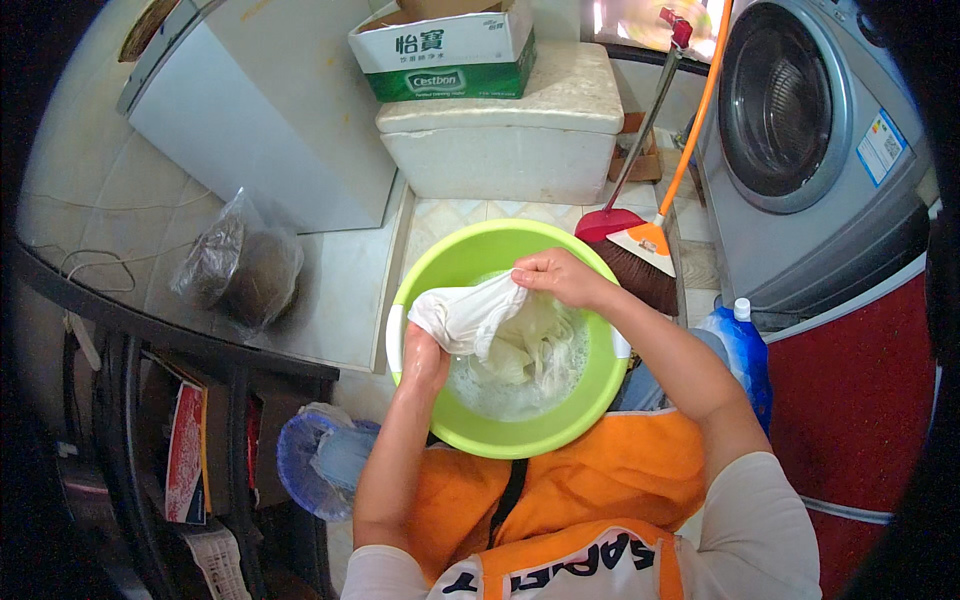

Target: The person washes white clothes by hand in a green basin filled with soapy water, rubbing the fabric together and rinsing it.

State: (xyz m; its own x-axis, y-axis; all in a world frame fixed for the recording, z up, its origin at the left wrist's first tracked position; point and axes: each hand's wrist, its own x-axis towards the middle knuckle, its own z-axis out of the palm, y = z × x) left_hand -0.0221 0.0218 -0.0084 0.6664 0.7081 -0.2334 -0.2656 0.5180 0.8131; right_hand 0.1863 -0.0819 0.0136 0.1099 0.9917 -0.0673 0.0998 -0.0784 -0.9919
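A wet white cloth (pixel 469 311), perhaps a garment, is stretched between my two hands above a lime-green plastic basin (pixel 517 442). At its left end, my left hand (pixel 425 352) grips the fabric near the basin's left rim. Thumb and fingers of my right hand (pixel 559 277) pinch the upper right corner. Below hangs more pale, wet fabric (pixel 525 352), partly sunk in soapy water (pixel 495 401) with foam. Whether that fabric belongs to the same piece, I cannot tell. White handle grips (pixel 394 337) sit on the basin's sides.
Beyond the basin stands a white foam box (pixel 502 161) carrying a cardboard carton (pixel 446 60). A red dustpan (pixel 607 223) and a broom (pixel 637 259) lean at the right, beside a grey washing machine (pixel 810 150). A blue detergent pouch (pixel 742 360) and a blue bin (pixel 300 457) flank my legs.
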